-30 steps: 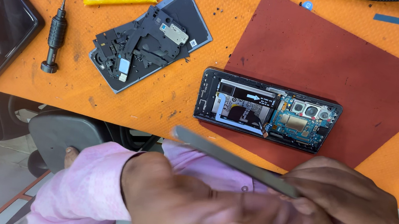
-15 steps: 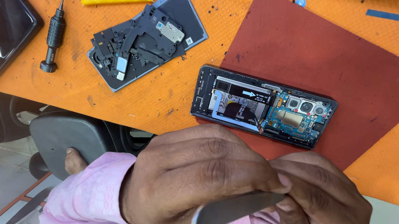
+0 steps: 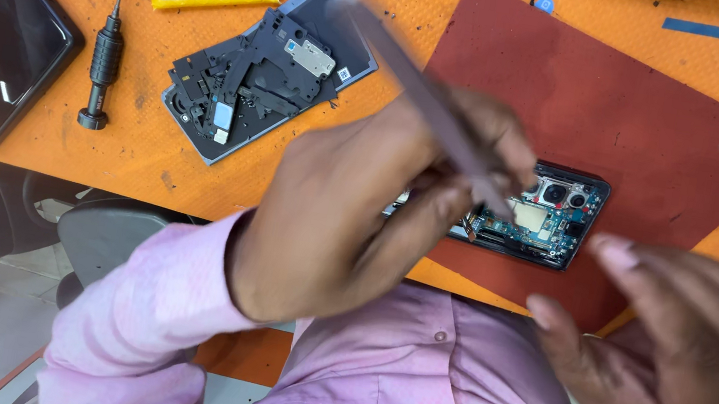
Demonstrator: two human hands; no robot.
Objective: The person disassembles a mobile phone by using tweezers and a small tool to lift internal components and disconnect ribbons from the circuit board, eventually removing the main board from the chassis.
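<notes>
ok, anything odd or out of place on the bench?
Nothing spilled. The opened phone on the red mat lies with boards exposed; removed black covers sit piled on a back panel. Left hand holds tweezers; right hand empty.

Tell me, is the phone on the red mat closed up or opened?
Opened. The phone lies on the red mat with its back off: camera lenses and circuit board show. The left hand, holding tweezers, covers part of it.
</notes>
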